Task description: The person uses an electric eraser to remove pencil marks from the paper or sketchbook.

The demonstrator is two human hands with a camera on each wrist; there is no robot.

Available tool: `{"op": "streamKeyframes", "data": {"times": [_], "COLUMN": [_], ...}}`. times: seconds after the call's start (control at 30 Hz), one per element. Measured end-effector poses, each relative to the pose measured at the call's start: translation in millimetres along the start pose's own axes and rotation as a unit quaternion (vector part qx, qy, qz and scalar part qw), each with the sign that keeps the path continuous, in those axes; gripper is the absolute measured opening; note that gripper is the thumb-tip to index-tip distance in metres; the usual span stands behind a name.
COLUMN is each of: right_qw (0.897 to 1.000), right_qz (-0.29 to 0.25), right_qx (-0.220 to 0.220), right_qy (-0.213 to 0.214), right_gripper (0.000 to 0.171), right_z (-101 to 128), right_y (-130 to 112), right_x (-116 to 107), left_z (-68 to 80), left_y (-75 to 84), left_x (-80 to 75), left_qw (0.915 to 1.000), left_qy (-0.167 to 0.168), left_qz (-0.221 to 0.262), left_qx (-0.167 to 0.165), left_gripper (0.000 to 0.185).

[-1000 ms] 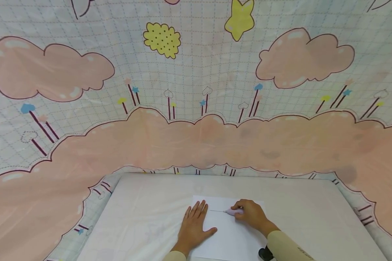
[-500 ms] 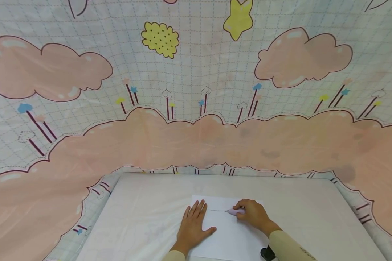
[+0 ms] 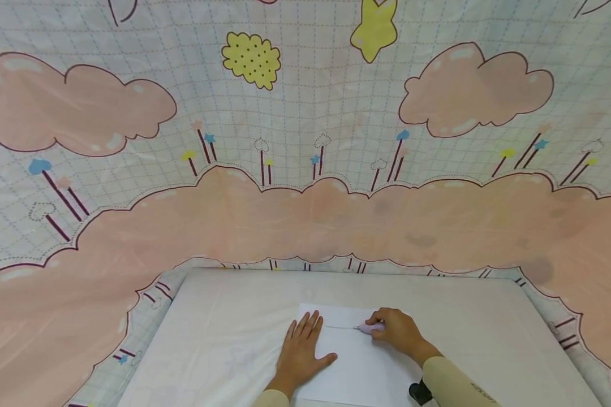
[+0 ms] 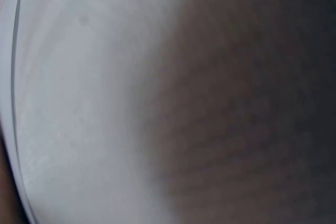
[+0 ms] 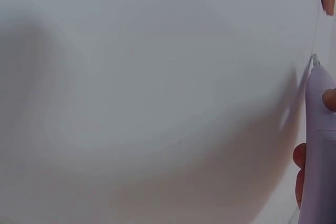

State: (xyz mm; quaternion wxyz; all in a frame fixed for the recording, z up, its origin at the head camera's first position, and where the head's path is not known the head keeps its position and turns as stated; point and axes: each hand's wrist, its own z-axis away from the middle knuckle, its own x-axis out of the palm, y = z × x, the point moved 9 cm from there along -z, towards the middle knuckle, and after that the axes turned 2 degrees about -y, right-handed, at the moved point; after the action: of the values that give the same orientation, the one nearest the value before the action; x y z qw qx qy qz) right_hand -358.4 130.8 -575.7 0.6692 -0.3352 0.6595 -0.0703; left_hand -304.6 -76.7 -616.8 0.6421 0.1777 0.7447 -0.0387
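A white sheet of paper [image 3: 356,362] lies on the white table [image 3: 224,339] near its front edge. My left hand [image 3: 301,353] rests flat on the sheet's left part, fingers straight and spread. My right hand [image 3: 398,332] grips a pale lilac pen [image 3: 370,327], whose tip touches the paper at the right end of a thin drawn line [image 3: 341,327]. In the right wrist view the pen [image 5: 319,145] runs up the right edge, tip on the line, with the paper [image 5: 157,98] filling the frame. The left wrist view is a blur of white paper [image 4: 68,103] and shadow.
A cloth backdrop [image 3: 305,169] with pink clouds, a yellow star and small lollipop shapes hangs behind and around the table. A small black object [image 3: 420,393] sits under my right sleeve at the table's front edge.
My right hand and the pen have slid a little to the right along the paper, and the drawn line is longer. My left hand has stayed in place.
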Motion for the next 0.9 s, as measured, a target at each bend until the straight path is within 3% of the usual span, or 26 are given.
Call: {"op": "streamKeyframes", "data": {"times": [0.6,0.9], "right_qw": [1.0,0.999], "right_qz": [0.014,0.033], "right_qx": [-0.016,-0.016], "right_qy": [-0.017,-0.012], "right_gripper": [0.017,0.018], "right_z": [-5.5,-0.3], "right_y": [-14.5,-9.3], "right_x": [6.1,-5.6], "left_z": [-1.9,-1.1], "left_y": [-1.9,-1.2], "left_x": [6.2,1.8], "left_qw": [0.9994,1.0], "left_qy": [-0.032,-0.006], "left_qz": [-0.007,0.002], "left_qx": [-0.011,-0.002], "left_gripper": [0.095,0.094]}}
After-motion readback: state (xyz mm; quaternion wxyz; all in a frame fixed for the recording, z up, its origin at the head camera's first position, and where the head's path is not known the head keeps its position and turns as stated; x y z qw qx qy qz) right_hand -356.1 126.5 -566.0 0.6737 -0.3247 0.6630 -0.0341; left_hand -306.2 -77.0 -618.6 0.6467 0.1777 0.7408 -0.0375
